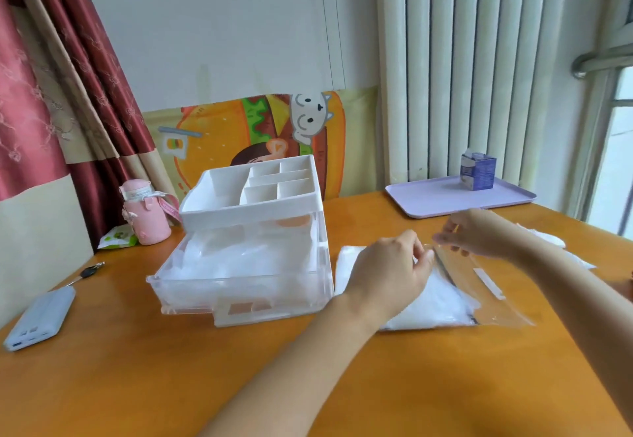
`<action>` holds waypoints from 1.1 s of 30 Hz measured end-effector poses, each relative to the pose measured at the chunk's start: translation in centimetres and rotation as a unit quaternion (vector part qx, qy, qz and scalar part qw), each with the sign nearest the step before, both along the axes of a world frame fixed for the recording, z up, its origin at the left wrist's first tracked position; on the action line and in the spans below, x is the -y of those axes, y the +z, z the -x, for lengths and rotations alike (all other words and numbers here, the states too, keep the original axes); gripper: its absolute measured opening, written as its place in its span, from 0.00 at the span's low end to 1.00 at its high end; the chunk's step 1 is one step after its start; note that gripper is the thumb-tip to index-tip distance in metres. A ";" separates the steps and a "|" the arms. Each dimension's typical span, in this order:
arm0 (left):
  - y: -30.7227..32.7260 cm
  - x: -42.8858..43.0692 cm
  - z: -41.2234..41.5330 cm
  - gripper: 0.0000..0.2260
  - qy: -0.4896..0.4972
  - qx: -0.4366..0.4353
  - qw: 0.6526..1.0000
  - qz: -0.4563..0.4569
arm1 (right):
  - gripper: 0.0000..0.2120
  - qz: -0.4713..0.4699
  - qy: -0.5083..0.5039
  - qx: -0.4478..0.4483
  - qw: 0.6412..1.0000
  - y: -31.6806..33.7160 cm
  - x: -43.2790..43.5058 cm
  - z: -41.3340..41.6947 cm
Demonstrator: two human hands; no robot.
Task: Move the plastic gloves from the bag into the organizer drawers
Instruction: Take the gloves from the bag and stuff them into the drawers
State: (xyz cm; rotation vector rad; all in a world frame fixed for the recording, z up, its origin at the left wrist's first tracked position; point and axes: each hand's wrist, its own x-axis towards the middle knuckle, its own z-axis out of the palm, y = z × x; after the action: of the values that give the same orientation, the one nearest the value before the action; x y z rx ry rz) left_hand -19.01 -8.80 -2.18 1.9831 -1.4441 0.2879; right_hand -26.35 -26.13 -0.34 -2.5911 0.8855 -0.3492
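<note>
a: where's the bag point(486, 286) from where you stand?
b: flat on the table point(171, 368), just right of the organizer point(253, 193). it's clear, with a dark strip running across it from the hands toward the near right.
a: and the gloves point(435, 303)?
b: a white wad of them sits inside the bag, left of that strip. the organizer's clear drawer point(239, 286), under the top compartments, is pulled out toward the person and holds a heap of the same white plastic.
a: what are the hands doing?
b: both are at the far end of the strip. the left hand point(390, 272) has its fingers curled, thumb and fingertips pinching the film. the right hand point(479, 231) reaches in from the right and pinches the film too, fingers bent in close. the two hands are just beside each other.
a: is the bag open?
b: can't tell; the hands cover that spot (and see-through film doesn't help).
a: anything else about?
b: a lilac tray point(445, 200) at the back right, with a small blue carton point(478, 171) standing on it. left of the organizer there's a pink bottle point(145, 210); nearer, a key point(87, 272) and a pale power bank point(39, 316) lying flat.
</note>
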 end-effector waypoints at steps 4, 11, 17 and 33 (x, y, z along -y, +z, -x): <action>-4.0 2.3 -2.2 0.14 0.053 -0.080 0.989 -0.112 | 0.11 -0.049 -0.026 -0.103 0.993 -3.0 2.7 0.7; -9.5 3.9 -4.0 0.31 0.110 -0.077 0.948 -0.287 | 0.18 -0.121 -0.020 -0.148 0.981 -6.1 4.6 0.0; -10.5 4.7 -5.0 0.31 0.113 -0.084 0.945 -0.296 | 0.06 -0.129 0.003 -0.119 0.985 -7.1 6.0 0.1; -11.0 4.8 -5.1 0.28 0.135 -0.083 0.948 -0.275 | 0.17 -0.156 0.023 -0.093 0.983 -7.5 6.7 0.5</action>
State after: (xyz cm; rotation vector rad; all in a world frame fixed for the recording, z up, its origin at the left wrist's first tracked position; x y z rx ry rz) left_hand -13.94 -13.55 -13.16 2.5865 -1.2292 -0.1917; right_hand -26.87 -32.86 -7.80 -2.3717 0.8615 0.0452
